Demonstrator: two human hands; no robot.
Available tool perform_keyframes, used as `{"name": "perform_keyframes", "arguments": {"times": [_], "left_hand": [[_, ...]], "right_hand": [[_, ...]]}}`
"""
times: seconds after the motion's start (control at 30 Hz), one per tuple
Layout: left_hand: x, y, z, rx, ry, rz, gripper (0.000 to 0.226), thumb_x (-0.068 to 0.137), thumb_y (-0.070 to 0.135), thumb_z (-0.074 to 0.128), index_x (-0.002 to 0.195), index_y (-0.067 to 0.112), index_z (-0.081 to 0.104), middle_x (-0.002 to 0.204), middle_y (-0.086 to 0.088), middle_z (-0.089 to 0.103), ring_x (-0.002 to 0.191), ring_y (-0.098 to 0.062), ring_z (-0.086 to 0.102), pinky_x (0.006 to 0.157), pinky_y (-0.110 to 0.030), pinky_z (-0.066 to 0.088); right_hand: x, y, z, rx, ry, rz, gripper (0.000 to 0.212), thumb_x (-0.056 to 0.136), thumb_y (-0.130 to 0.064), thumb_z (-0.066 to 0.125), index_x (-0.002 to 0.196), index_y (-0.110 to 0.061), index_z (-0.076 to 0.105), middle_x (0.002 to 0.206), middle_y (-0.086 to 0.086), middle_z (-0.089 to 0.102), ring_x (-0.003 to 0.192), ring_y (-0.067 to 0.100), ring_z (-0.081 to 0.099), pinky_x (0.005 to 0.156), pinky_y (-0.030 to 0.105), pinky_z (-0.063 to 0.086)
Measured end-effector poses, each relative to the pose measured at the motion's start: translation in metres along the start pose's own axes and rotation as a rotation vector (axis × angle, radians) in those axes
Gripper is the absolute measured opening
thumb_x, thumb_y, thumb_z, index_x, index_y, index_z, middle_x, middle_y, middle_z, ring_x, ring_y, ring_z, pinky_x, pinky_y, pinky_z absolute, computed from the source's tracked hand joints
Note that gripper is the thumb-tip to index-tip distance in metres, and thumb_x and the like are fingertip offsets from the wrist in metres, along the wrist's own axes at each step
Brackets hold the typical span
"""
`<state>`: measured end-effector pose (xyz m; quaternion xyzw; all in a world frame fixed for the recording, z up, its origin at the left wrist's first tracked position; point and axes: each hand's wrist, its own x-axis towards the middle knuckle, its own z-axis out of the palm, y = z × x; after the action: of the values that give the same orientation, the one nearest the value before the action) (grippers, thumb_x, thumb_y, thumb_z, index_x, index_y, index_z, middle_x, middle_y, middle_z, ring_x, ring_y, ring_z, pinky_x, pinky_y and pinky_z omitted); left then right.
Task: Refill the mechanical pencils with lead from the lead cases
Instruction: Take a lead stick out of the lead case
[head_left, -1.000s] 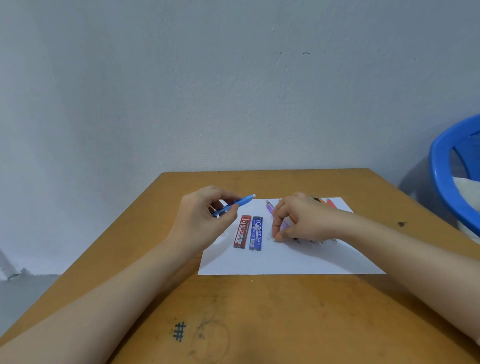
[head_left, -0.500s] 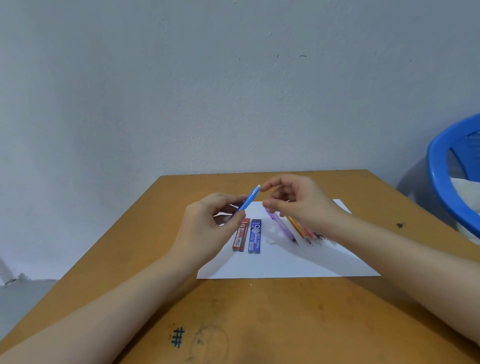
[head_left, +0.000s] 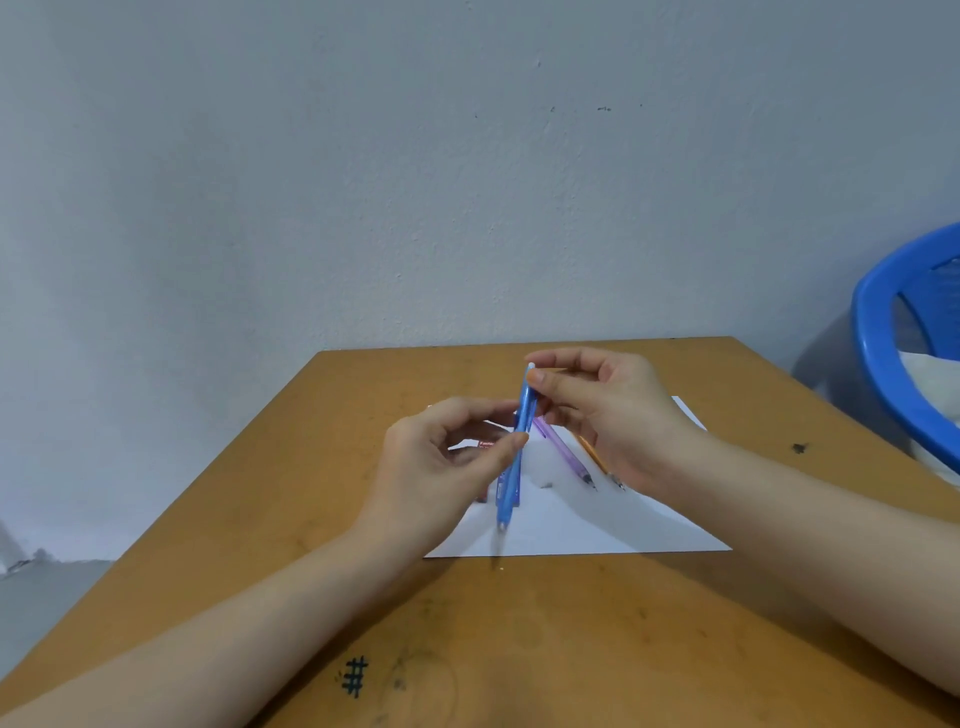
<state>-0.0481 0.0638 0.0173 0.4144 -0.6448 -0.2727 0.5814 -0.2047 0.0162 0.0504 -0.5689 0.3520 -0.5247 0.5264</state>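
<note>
1. blue pencil (head_left: 525, 410) is held steeply tilted above the paper (head_left: 597, 525), tip down.
2. its barrel is pinched by the left hand (head_left: 431, 467).
3. its top end is pinched by the right hand (head_left: 613, 410).

You've swung the blue pencil (head_left: 525, 410) up from lying nearly flat in your left hand (head_left: 436, 467) to steep, with the white cap end high and the tip down toward you. Your right hand (head_left: 608, 410) has lifted off the paper (head_left: 597, 525) and its fingers (head_left: 540, 379) now pinch the cap end. That uncovers the purple pencil (head_left: 563, 452) and the orange pencil (head_left: 592, 454), while the red lead case (head_left: 485, 443) has slipped mostly behind your left hand
</note>
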Motion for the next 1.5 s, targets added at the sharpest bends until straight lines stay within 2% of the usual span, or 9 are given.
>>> {"name": "perform_keyframes", "arguments": {"times": [0.1, 0.3, 0.53, 0.67, 0.77, 0.9, 1.3, 1.43, 1.5], "left_hand": [[0.003, -0.004, -0.004, 0.102, -0.033, 0.054, 0.022, 0.084, 0.008, 0.069, 0.097, 0.026, 0.071, 0.09, 0.007, 0.073, 0.084, -0.009, 0.069, 0.069, -0.024, 0.057], [0.018, -0.02, -0.019, 0.517, -0.039, 0.028, 0.023, 0.09, 0.018, 0.062, 0.112, 0.022, 0.068, 0.104, 0.018, 0.063, 0.09, 0.013, 0.055, 0.078, -0.002, 0.04], [0.029, -0.044, -0.029, 0.901, -0.294, -0.255, 0.054, 0.097, 0.038, 0.047, 0.146, 0.019, 0.035, 0.155, 0.002, 0.027, 0.141, -0.014, 0.023, 0.112, -0.026, 0.016], [0.029, -0.049, -0.029, 0.969, -0.424, -0.315, 0.062, 0.098, 0.045, 0.038, 0.151, 0.016, 0.022, 0.159, 0.001, 0.012, 0.145, -0.013, 0.011, 0.116, -0.028, 0.009], [0.029, -0.051, -0.028, 1.019, -0.485, -0.323, 0.061, 0.1, 0.045, 0.033, 0.151, 0.016, 0.018, 0.16, -0.001, 0.01, 0.146, -0.014, 0.009, 0.116, -0.028, 0.008], [0.03, -0.051, -0.028, 1.045, -0.508, -0.323, 0.061, 0.1, 0.045, 0.031, 0.152, 0.016, 0.017, 0.16, 0.0, 0.01, 0.146, -0.015, 0.008, 0.117, -0.03, 0.008], [0.031, -0.05, -0.027, 1.075, -0.527, -0.331, 0.062, 0.1, 0.047, 0.03, 0.152, 0.017, 0.015, 0.16, 0.0, 0.009, 0.146, -0.016, 0.009, 0.117, -0.033, 0.009], [0.032, -0.051, -0.027, 1.08, -0.524, -0.333, 0.063, 0.1, 0.048, 0.03, 0.152, 0.017, 0.015, 0.16, 0.0, 0.009, 0.146, -0.016, 0.009, 0.118, -0.034, 0.01], [0.032, -0.052, -0.027, 1.082, -0.521, -0.33, 0.063, 0.099, 0.048, 0.03, 0.152, 0.017, 0.015, 0.16, -0.001, 0.009, 0.146, -0.016, 0.009, 0.119, -0.034, 0.01]], "right_hand": [[0.005, -0.004, -0.005, -0.01, 0.004, 0.062, 0.008, 0.083, 0.001, 0.066, 0.089, -0.004, 0.067, 0.066, 0.007, 0.066, 0.055, 0.013, 0.058, 0.053, 0.018, 0.049], [0.012, -0.011, -0.02, -0.478, -0.062, 0.148, 0.01, 0.082, -0.001, 0.069, 0.091, -0.002, 0.068, 0.071, 0.012, 0.069, 0.054, 0.013, 0.06, 0.053, 0.02, 0.052], [0.016, -0.001, -0.027, -0.731, -0.118, 0.333, 0.007, 0.079, -0.004, 0.073, 0.085, 0.0, 0.072, 0.057, 0.007, 0.068, 0.046, 0.013, 0.06, 0.046, 0.018, 0.048], [0.012, 0.001, -0.023, -0.808, -0.133, 0.339, 0.004, 0.08, -0.005, 0.072, 0.084, -0.003, 0.073, 0.047, 0.0, 0.064, 0.04, 0.008, 0.058, 0.036, 0.013, 0.037], [0.011, 0.006, -0.019, -0.872, -0.145, 0.337, 0.005, 0.08, -0.01, 0.074, 0.082, -0.006, 0.074, 0.057, 0.005, 0.069, 0.045, 0.01, 0.063, 0.043, 0.014, 0.042], [0.01, 0.008, -0.017, -0.972, -0.148, 0.297, 0.005, 0.081, -0.014, 0.073, 0.081, -0.009, 0.074, 0.065, 0.007, 0.071, 0.045, 0.009, 0.062, 0.052, 0.015, 0.047], [0.013, 0.002, -0.018, -1.102, -0.198, 0.059, 0.007, 0.084, -0.019, 0.069, 0.083, -0.013, 0.074, 0.059, -0.002, 0.065, 0.038, 0.001, 0.051, 0.038, 0.011, 0.036], [0.016, 0.004, -0.012, -1.089, -0.24, -0.106, 0.016, 0.085, -0.03, 0.068, 0.098, -0.023, 0.073, 0.074, -0.012, 0.063, 0.065, 0.001, 0.054, 0.055, 0.013, 0.036], [0.016, 0.012, -0.007, -1.177, -0.319, -0.106, 0.04, 0.083, -0.044, 0.066, 0.118, -0.025, 0.064, 0.102, -0.008, 0.064, 0.09, 0.003, 0.054, 0.071, 0.016, 0.039]]}}
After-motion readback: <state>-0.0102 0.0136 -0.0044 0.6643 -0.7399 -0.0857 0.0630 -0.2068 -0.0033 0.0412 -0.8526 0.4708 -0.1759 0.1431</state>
